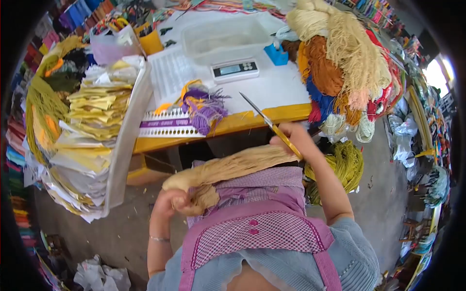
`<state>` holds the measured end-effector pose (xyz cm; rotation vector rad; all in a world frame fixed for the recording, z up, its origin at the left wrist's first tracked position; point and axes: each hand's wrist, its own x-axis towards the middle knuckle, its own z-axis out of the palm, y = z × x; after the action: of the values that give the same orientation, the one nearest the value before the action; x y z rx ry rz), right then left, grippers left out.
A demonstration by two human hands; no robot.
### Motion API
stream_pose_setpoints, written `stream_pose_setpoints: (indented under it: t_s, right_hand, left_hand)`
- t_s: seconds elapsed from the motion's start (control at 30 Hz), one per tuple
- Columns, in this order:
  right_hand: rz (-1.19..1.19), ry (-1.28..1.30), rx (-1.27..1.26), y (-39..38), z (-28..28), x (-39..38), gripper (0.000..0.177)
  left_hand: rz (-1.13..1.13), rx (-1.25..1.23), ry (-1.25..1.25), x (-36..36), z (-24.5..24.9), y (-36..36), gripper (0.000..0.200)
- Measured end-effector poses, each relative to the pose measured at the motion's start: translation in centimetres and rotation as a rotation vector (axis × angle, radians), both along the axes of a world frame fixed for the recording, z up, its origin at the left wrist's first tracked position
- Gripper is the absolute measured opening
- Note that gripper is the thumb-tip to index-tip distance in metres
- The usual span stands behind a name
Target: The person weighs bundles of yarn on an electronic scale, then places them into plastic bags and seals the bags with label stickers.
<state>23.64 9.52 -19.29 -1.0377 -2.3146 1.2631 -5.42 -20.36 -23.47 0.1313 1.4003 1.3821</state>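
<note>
A beige skein of yarn (242,165) is stretched across my lap, over a checked pink apron. My left hand (175,201) is closed around its folded left end, where a short loop hangs down. At the skein's other end my right hand (297,140) grips a pair of scissors (270,123) with gold handles. Their long pointed blades look closed and point up and left over the table edge. The right fingers also appear to touch the yarn, but the exact hold is partly hidden. A purple and orange yarn bundle (206,109) lies on the table beyond.
A digital scale (235,71) with a clear plastic tub (225,41) behind it stands on the white table. At right hangs a big pile of coloured skeins (335,63). A bin of paper packets (97,116) is at left. Green yarn (345,165) lies low at right.
</note>
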Motion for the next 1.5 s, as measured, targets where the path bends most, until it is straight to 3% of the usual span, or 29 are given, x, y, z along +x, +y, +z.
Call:
stream_pose_setpoints:
  t_s: [0.03, 0.07, 0.1, 0.2, 0.33, 0.37, 0.43, 0.53, 0.57, 0.63, 0.7, 0.73, 0.77, 0.83, 0.87, 0.97, 1.0, 1.03, 1.07, 1.13, 1.2, 1.23, 1.27, 1.3, 1.33, 1.37, 1.4, 1.47, 1.5]
  right_hand:
    - [-0.066, -0.107, 0.39, 1.6, 1.1, -0.1, 0.055]
    - [-0.171, -0.386, 0.427, 2.5, 3.7, -0.5, 0.063]
    - [-0.239, -0.446, 0.508, 4.2, 3.6, -0.6, 0.061]
    - [-0.359, -0.583, 0.626, 8.3, 2.9, -1.4, 0.053]
    - [-0.379, -0.525, 0.662, 11.2, 2.1, -3.1, 0.038]
    - [-0.379, -0.482, 0.669, 11.6, 1.9, -3.2, 0.042]
    - [-0.357, -0.401, 0.751, 12.6, 0.4, -3.4, 0.04]
    - [-0.404, -0.349, 0.945, 11.9, -0.4, -3.6, 0.036]
    - [-0.352, -0.457, 0.854, 11.1, 0.3, -3.5, 0.034]
    - [-0.167, -0.002, 0.733, 8.3, 0.7, -3.1, 0.04]
    - [0.264, 0.229, 0.215, 2.5, 3.3, -2.9, 0.047]
    - [0.628, 0.331, -0.107, 1.2, 1.9, -2.5, 0.057]
    - [0.759, 0.36, -0.065, -1.0, 2.2, -2.2, 0.061]
    - [0.942, 0.294, -0.671, -2.4, -0.7, 0.8, 0.06]
    - [0.843, 0.134, -0.543, -3.1, 1.2, 2.9, 0.062]
    - [0.48, 0.13, -0.141, -3.1, -1.9, 10.5, 0.055]
    - [0.354, 0.026, -0.022, -2.3, 0.2, 14.1, 0.049]
    - [0.196, -0.052, -0.096, -1.7, 1.8, 17.4, 0.045]
    - [0.039, -0.129, -0.176, -1.4, 3.7, 20.2, 0.041]
    - [-0.039, -0.114, 0.014, -0.6, 9.0, 23.9, 0.041]
    - [-0.267, -0.041, 0.091, 1.9, 12.8, 25.9, 0.04]
    - [-0.352, -0.096, 0.262, 3.6, 15.6, 26.4, 0.034]
    - [-0.389, -0.029, 0.601, 6.5, 17.0, 26.8, 0.031]
    - [-0.693, -0.165, 0.533, 8.0, 20.8, 25.2, 0.027]
    - [-0.65, -0.156, 0.851, 13.1, 21.4, 26.8, 0.025]
    - [-0.839, -0.217, 0.746, 17.1, 24.3, 26.6, 0.033]
    - [-0.897, -0.11, 0.948, 21.7, 25.2, 27.0, 0.038]
    - [-0.978, -0.346, 1.015, 28.7, 27.1, 26.0, 0.043]
    - [-1.051, -0.399, 1.188, 30.7, 26.3, 24.8, 0.048]
  left_hand:
    - [-0.198, -0.033, -0.156, -2.2, -1.5, -1.2, 0.019]
    - [-0.247, 0.015, 0.008, -1.0, 0.3, -0.4, 0.021]
    - [-0.293, 0.069, 0.171, 0.3, 2.7, 0.4, 0.022]
    - [-0.475, -0.052, 0.261, -0.2, 4.8, 1.0, 0.027]
    - [-0.562, -0.114, 0.695, 0.1, 7.9, 2.2, 0.037]
    - [-0.587, -0.093, 0.711, 0.1, 8.5, 2.4, 0.037]
    - [-0.642, -0.128, 1.037, 0.2, 10.6, 2.8, 0.035]
    - [-0.643, 0.034, 0.856, 0.4, 13.5, 3.7, 0.032]
    - [-0.589, 0.152, 0.849, 1.1, 14.6, 4.1, 0.031]
    - [-0.57, 0.236, 0.75, 2.7, 17.4, 5.2, 0.035]
    - [-0.55, 0.31, 0.637, 3.5, 18.8, 6.5, 0.039]
    - [-0.561, 0.364, 0.624, 3.6, 19.2, 7.2, 0.043]
    - [-0.571, 0.42, 0.613, 3.7, 19.9, 8.0, 0.048]
    - [-0.596, 0.33, 0.573, 3.5, 21.9, 9.8, 0.055]
    - [-0.672, 0.283, 0.569, 2.7, 22.4, 10.9, 0.056]
    - [-0.867, 0.253, 0.673, 2.6, 25.0, 14.4, 0.055]
    - [-1.123, 0.213, 0.913, 2.8, 26.2, 15.7, 0.053]
    - [-1.376, 0.167, 1.151, 2.8, 27.0, 17.1, 0.051]
    - [-1.53, 0.116, 1.143, 2.3, 26.5, 18.9, 0.047]
    - [-1.686, 0.151, 1.2, 2.9, 26.9, 23.2, 0.046]
    - [-1.618, 0.401, 1.28, 4.1, 29.2, 30.0, 0.043]
    - [-1.434, 0.271, 1.837, 7.1, 33.0, 32.6, 0.041]
    - [-1.214, 0.503, 1.821, 7.7, 35.3, 37.6, 0.039]
    - [-0.998, 0.731, 1.802, 8.3, 37.5, 42.5, 0.037]
    - [-0.707, 1.054, 2.081, 9.4, 40.2, 46.1, 0.042]
    - [-0.435, 1.274, 2.329, 10.4, 42.4, 47.8, 0.045]
    - [-0.014, 1.438, 2.539, 11.5, 44.6, 49.3, 0.048]
    - [-0.158, 1.458, 2.144, 16.8, 43.5, 46.9, 0.048]
    - [-0.353, 1.261, 2.012, 17.3, 42.1, 46.3, 0.041]
